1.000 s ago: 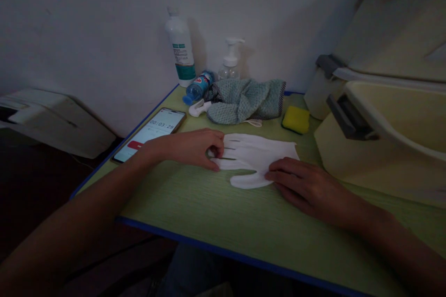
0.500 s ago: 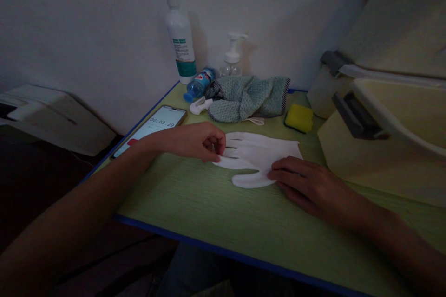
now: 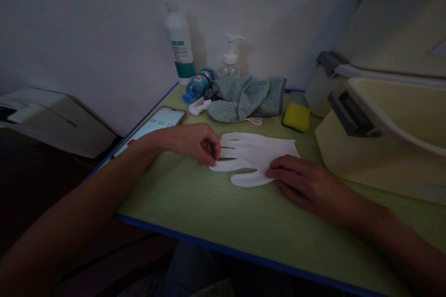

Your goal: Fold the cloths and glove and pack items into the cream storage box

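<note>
A white cloth glove point(image 3: 258, 149) lies flat on the green tabletop, its fingers pointing left and its thumb towards me. My left hand point(image 3: 200, 143) is closed in a pinch on the tip of the glove finger nearest the thumb. On the near side of the glove, my right hand point(image 3: 296, 180) has its fingers bent and held together, gripping the fabric at the base of the thumb. The right hand's fingertips partly cover that edge. The other glove fingertips are partly hidden behind my left hand.
Behind the glove lie a grey-green cloth point(image 3: 247, 97), a yellow sponge point(image 3: 296, 117) and a blue bottle point(image 3: 198, 86). A white bottle point(image 3: 179, 46) and a pump bottle point(image 3: 230, 58) stand by the wall. A phone point(image 3: 167, 118) lies left; a cream bin point(image 3: 348, 162) stands right.
My left hand has shifted slightly, and the pinched glove finger now reaches a little farther left and looks straighter. My right hand stays at the same spot on the glove.
</note>
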Action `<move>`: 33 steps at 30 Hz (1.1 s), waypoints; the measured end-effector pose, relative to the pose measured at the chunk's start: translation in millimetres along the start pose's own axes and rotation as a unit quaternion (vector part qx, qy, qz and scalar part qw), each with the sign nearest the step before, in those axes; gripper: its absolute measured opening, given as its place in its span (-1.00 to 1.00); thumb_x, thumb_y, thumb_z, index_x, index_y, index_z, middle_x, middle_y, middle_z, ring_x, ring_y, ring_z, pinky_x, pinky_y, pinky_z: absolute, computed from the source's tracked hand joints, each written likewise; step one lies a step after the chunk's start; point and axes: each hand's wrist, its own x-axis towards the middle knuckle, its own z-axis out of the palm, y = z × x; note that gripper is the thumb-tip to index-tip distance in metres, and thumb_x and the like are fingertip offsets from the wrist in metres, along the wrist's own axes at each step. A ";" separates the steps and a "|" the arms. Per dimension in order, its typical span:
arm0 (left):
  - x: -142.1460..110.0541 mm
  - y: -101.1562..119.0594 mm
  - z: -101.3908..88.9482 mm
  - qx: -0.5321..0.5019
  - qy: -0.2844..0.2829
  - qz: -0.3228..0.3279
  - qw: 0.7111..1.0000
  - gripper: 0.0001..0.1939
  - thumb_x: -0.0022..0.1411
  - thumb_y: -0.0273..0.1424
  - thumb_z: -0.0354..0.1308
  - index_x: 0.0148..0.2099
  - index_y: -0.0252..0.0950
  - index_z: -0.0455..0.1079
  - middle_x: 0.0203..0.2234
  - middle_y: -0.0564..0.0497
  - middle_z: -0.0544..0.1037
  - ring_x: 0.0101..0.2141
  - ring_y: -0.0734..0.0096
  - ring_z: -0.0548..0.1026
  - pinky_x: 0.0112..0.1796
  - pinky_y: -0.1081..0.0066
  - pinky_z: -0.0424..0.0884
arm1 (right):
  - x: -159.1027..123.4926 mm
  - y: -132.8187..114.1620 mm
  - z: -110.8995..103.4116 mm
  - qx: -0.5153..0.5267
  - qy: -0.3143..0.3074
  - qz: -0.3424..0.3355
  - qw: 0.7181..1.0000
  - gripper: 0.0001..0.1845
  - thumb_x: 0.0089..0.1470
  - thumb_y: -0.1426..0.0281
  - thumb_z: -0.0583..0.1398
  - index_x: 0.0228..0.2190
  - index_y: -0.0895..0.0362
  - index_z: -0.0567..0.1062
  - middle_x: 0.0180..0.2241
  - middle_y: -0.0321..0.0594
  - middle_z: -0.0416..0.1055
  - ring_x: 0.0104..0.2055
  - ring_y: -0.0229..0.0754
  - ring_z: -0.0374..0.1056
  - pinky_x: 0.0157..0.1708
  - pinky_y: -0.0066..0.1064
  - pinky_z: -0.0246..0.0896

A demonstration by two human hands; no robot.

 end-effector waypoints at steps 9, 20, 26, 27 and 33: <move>0.2 0.3 1.8 -0.008 0.006 -0.005 1.000 -0.87 0.00 -0.37 0.19 -0.45 -0.35 0.36 -0.64 0.13 0.44 -0.59 0.61 0.38 -0.52 0.60 0.26 | 0.7 -1.1 0.0 -0.002 -0.008 0.009 1.000 -0.71 0.18 0.50 -0.01 -0.27 0.20 0.50 -0.26 -0.07 0.46 -0.26 -0.17 0.40 -0.23 -0.31 0.36; -5.0 3.1 -0.7 0.017 -0.034 -0.004 0.999 -0.75 -0.05 -0.35 0.26 -0.26 -0.33 0.50 -0.49 0.05 0.55 -0.52 0.55 0.42 -0.48 0.59 0.29 | -1.1 0.1 0.8 -0.002 -0.007 0.005 1.000 -0.71 0.19 0.49 -0.03 -0.27 0.21 0.49 -0.26 -0.05 0.45 -0.24 -0.16 0.39 -0.24 -0.32 0.36; -5.2 4.6 2.6 0.047 -0.039 0.007 0.998 -0.76 -0.03 -0.32 0.25 -0.30 -0.35 0.49 -0.42 0.01 0.55 -0.46 0.51 0.45 -0.44 0.58 0.32 | 0.0 0.0 0.2 0.000 -0.012 0.012 1.000 -0.73 0.17 0.50 -0.01 -0.27 0.19 0.49 -0.26 -0.07 0.45 -0.24 -0.18 0.39 -0.22 -0.33 0.36; -5.3 5.2 3.2 0.055 -0.038 0.009 0.998 -0.76 -0.02 -0.32 0.25 -0.30 -0.35 0.48 -0.44 0.02 0.55 -0.46 0.52 0.44 -0.45 0.59 0.31 | 0.1 0.1 0.3 0.001 -0.012 0.011 1.000 -0.73 0.17 0.50 -0.01 -0.27 0.19 0.49 -0.26 -0.07 0.45 -0.24 -0.18 0.39 -0.22 -0.33 0.36; -4.9 6.5 5.8 0.043 -0.035 0.009 0.998 -0.84 0.07 -0.36 0.16 -0.36 -0.36 0.46 -0.55 0.06 0.49 -0.56 0.57 0.40 -0.49 0.60 0.30 | 0.7 0.2 0.8 -0.001 -0.008 0.007 1.000 -0.72 0.17 0.51 -0.01 -0.27 0.20 0.49 -0.27 -0.06 0.45 -0.25 -0.18 0.40 -0.23 -0.34 0.36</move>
